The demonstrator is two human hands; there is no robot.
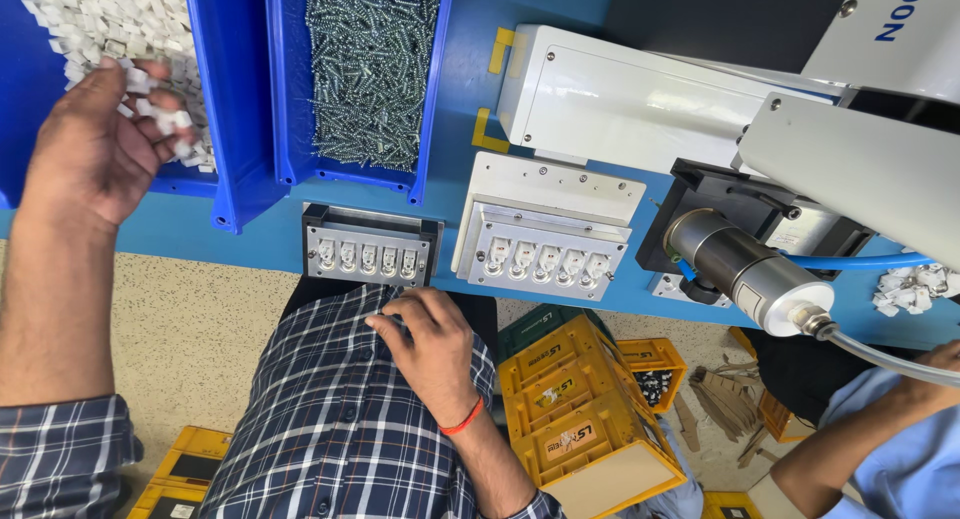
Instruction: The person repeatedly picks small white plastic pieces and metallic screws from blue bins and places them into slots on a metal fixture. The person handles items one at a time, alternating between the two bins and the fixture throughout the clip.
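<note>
My left hand (95,144) reaches into a blue bin (205,99) of small white plastic parts (110,19) and has a few of them in its fingers. My right hand (425,344) rests on my checked shirt just below a grey jig (368,244) with five small parts seated in a row; the fingers are curled and hold nothing I can see. A second, white jig (545,229) with five seated parts lies to the right of the grey one.
A blue bin of screws (370,69) stands beside the white-parts bin. A white machine (640,104) with a metal cylinder (745,269) and hose fills the right. Yellow crates (580,409) sit on the floor. Another person's blue sleeve (890,449) is at lower right.
</note>
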